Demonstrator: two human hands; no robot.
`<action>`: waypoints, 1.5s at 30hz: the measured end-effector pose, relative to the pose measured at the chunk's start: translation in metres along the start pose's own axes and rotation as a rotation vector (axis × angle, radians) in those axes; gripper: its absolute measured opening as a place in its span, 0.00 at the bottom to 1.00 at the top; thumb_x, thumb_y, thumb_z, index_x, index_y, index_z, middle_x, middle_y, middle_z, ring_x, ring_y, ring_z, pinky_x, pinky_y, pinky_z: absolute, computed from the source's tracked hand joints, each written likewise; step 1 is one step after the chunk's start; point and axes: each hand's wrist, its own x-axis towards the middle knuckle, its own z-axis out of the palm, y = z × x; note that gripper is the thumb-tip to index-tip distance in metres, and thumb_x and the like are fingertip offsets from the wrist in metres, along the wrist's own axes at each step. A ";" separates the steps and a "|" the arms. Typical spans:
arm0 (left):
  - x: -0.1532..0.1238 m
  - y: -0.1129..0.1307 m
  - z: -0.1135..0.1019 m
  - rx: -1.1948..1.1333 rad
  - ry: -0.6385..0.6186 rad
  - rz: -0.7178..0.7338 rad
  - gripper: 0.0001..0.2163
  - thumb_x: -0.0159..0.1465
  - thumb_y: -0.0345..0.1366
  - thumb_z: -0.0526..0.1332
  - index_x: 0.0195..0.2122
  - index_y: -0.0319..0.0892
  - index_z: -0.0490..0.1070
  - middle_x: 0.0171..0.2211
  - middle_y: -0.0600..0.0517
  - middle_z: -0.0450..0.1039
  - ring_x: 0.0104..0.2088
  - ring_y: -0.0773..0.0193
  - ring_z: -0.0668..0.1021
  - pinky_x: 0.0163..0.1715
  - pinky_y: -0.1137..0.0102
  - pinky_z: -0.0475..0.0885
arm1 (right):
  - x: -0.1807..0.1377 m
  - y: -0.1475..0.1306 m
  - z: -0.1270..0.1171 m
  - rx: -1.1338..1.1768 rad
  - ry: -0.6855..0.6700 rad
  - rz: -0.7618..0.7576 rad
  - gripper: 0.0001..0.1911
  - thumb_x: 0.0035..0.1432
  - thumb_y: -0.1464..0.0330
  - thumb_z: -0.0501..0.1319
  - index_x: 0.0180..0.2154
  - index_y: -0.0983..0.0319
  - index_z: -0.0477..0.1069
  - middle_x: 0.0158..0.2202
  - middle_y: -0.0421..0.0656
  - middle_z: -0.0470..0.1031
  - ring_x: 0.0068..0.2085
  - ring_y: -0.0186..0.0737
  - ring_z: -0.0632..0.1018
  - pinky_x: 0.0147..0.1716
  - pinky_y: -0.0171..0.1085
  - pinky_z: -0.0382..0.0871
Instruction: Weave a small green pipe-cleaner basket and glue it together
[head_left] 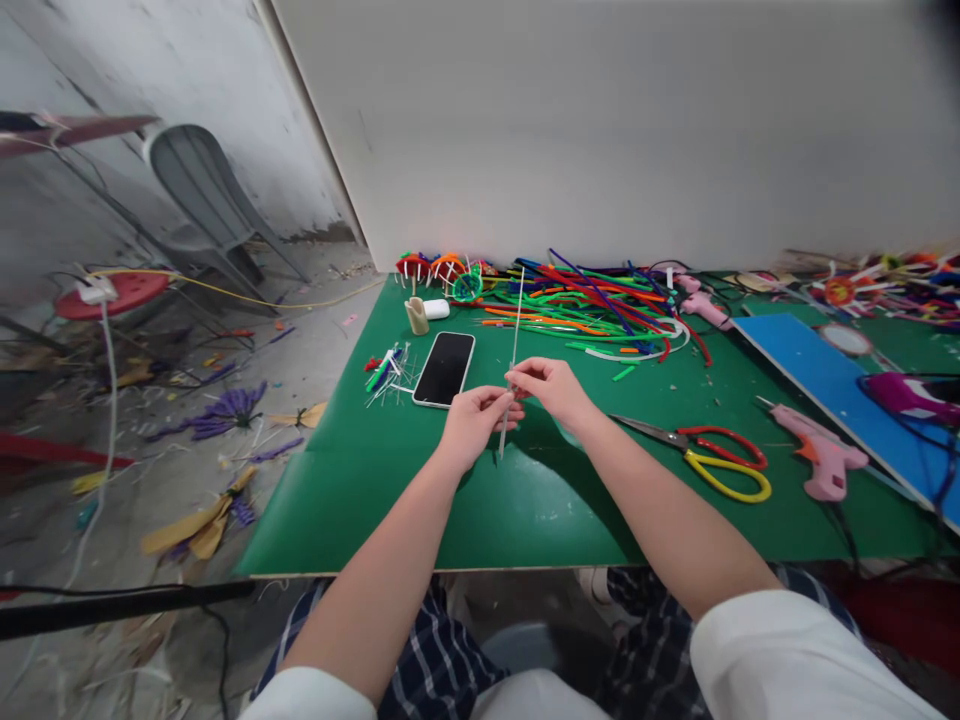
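Note:
A long, thin greyish-white stick [517, 325] stands nearly upright in front of me over the green table [375, 500]; whether it is wire or a bare stem I cannot tell. My left hand [474, 425] pinches its lower part between thumb and fingers. Just above, my right hand [551, 390] is closed on the same stick with its fingertips. Left of my hands lies a phone [444, 370] with a dark screen. Scissors [697, 452] with one red and one yellow handle lie to the right of my right forearm, blades pointing left.
Colourful pipe cleaners [585, 300] are heaped along the back panel [600, 140]. A pink glue gun [821, 455] lies at right, beside a blue board [847, 390]. Short wire pieces [390, 372] are scattered left of the phone. A grey chair [202, 190] stands beyond the table.

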 end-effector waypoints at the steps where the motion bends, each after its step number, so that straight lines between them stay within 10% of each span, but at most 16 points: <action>1: -0.001 0.000 0.002 0.009 0.001 0.005 0.12 0.52 0.39 0.61 0.33 0.36 0.70 0.26 0.49 0.74 0.28 0.64 0.77 0.31 0.68 0.74 | -0.003 -0.002 -0.002 -0.009 -0.008 0.014 0.11 0.43 0.63 0.63 0.26 0.65 0.70 0.22 0.38 0.71 0.24 0.30 0.70 0.28 0.34 0.68; 12: -0.012 0.003 0.015 0.004 -0.053 -0.043 0.12 0.52 0.40 0.61 0.32 0.37 0.70 0.28 0.48 0.75 0.29 0.64 0.77 0.30 0.69 0.73 | -0.025 -0.010 -0.012 -0.082 0.027 0.014 0.13 0.45 0.61 0.61 0.29 0.64 0.72 0.24 0.41 0.73 0.26 0.33 0.72 0.30 0.35 0.68; 18: -0.006 0.006 0.004 -0.084 0.122 0.009 0.13 0.52 0.41 0.61 0.33 0.36 0.68 0.30 0.46 0.74 0.29 0.63 0.77 0.28 0.69 0.73 | -0.049 -0.008 -0.034 -0.151 0.103 0.115 0.15 0.47 0.60 0.59 0.33 0.64 0.72 0.28 0.43 0.74 0.28 0.33 0.73 0.31 0.35 0.69; 24: -0.001 0.015 -0.018 -0.163 0.302 0.142 0.12 0.53 0.40 0.60 0.34 0.37 0.67 0.31 0.48 0.74 0.29 0.65 0.77 0.28 0.70 0.74 | -0.097 -0.012 -0.085 -0.499 0.224 0.145 0.17 0.50 0.57 0.56 0.34 0.63 0.71 0.30 0.44 0.74 0.30 0.37 0.74 0.33 0.37 0.68; 34: -0.018 0.033 -0.008 0.018 0.220 0.223 0.12 0.55 0.41 0.58 0.34 0.38 0.67 0.29 0.49 0.73 0.29 0.63 0.77 0.28 0.68 0.74 | -0.161 0.023 -0.217 -1.430 0.043 0.119 0.21 0.49 0.57 0.53 0.40 0.65 0.70 0.39 0.52 0.72 0.39 0.49 0.73 0.39 0.44 0.66; 45: -0.025 0.043 0.013 0.060 0.027 0.118 0.10 0.54 0.38 0.60 0.32 0.37 0.68 0.28 0.49 0.74 0.27 0.65 0.77 0.27 0.70 0.73 | -0.162 -0.018 -0.192 -1.267 -0.115 0.428 0.21 0.44 0.53 0.57 0.35 0.61 0.63 0.27 0.43 0.71 0.27 0.40 0.71 0.26 0.36 0.62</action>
